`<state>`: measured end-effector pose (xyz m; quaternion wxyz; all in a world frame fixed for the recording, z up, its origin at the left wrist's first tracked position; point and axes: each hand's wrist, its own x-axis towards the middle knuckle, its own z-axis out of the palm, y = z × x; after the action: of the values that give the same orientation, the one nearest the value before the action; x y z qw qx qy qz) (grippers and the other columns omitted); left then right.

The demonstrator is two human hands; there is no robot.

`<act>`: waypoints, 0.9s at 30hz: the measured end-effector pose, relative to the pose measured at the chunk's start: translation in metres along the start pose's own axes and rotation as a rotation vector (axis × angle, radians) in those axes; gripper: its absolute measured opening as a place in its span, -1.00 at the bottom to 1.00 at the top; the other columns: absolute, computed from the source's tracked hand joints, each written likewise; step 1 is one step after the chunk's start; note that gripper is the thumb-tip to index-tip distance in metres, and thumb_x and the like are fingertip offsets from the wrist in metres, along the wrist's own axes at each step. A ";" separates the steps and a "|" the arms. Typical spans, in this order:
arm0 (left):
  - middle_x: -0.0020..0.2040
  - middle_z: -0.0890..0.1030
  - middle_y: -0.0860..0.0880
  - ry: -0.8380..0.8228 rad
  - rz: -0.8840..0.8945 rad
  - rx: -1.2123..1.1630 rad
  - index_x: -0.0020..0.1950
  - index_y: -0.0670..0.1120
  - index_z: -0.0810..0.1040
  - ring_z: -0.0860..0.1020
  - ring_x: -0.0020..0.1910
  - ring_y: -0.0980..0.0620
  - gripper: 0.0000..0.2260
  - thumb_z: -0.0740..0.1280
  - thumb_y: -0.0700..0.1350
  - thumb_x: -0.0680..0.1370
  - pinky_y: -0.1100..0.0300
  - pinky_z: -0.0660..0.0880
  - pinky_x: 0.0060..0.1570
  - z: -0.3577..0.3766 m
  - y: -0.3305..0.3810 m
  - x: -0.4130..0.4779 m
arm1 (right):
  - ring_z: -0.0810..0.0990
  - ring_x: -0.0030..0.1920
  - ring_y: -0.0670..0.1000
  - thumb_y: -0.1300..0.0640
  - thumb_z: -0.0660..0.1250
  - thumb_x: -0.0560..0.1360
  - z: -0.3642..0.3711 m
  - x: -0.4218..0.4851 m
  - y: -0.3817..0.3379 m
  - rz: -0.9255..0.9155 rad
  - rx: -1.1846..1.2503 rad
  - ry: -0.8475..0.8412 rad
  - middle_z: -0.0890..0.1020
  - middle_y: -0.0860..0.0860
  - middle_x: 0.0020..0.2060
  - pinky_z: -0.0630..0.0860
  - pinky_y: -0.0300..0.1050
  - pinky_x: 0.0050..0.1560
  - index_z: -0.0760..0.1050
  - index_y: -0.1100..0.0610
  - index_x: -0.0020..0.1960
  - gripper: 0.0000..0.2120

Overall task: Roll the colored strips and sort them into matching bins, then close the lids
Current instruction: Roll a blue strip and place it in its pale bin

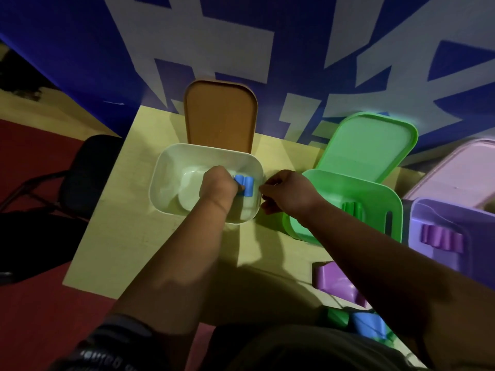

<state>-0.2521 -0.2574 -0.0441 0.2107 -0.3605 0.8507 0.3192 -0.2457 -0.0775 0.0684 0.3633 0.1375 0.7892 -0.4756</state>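
My left hand is down inside the white bin, which stands near the middle of the table, toward its far edge. The fingers of this hand are curled around a rolled blue strip. The roll sticks out on the right side of my hand, close to the right wall of the bin and low inside it. I cannot tell if the roll already touches the bottom.

My right hand is just outside the same bin, beside its right rim, between the white bin and the green bin. Its fingers are bent. I cannot tell if they hold the rim or hold nothing.

The brown lid of the white bin stands open behind it. The green bin has its green lid open too, and green rolls lie inside. Toward the right edge of the table, the purple bin holds purple rolls, and its pale lid is up.

At the near edge of the table, on my right, lie loose strips: a purple strip, a green strip and a blue strip.
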 end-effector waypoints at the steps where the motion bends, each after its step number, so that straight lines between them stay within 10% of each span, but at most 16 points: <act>1: 0.00 0.71 -0.14 -0.003 0.003 -0.002 0.02 -0.13 0.68 0.62 -0.08 -0.16 -0.62 0.67 0.11 0.42 0.07 0.46 -0.07 -0.003 0.001 -0.003 | 0.77 -0.28 0.14 0.24 0.44 0.61 -0.002 -0.003 0.001 -0.004 0.010 -0.001 0.75 0.24 -0.19 0.73 -0.05 -0.27 0.61 0.32 0.07 -0.88; 12: -0.14 0.71 -0.12 0.091 0.190 -0.208 -0.15 -0.12 0.68 0.65 -0.09 -0.16 -0.82 0.37 -0.12 0.60 0.08 0.50 -0.10 -0.042 0.024 -0.125 | 0.64 -0.30 0.08 0.21 0.26 0.71 -0.041 -0.074 0.033 -0.105 0.028 -0.022 0.68 0.20 -0.09 0.56 -0.14 -0.40 0.57 0.23 -0.02 -0.82; 27: -0.21 0.75 -0.07 -0.110 0.417 -0.183 -0.13 -0.10 0.71 0.74 -0.14 -0.12 -0.82 0.35 -0.11 0.59 0.01 0.65 -0.05 0.086 0.065 -0.309 | 0.64 -0.31 0.04 0.20 0.25 0.70 -0.137 -0.165 0.163 -0.091 0.095 0.065 0.70 0.14 -0.11 0.53 -0.14 -0.39 0.58 0.22 0.02 -0.83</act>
<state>-0.0882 -0.0143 0.1025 0.1527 -0.1768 0.8616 0.4507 -0.0995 0.1431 0.1178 0.3086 0.1341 0.7826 -0.5238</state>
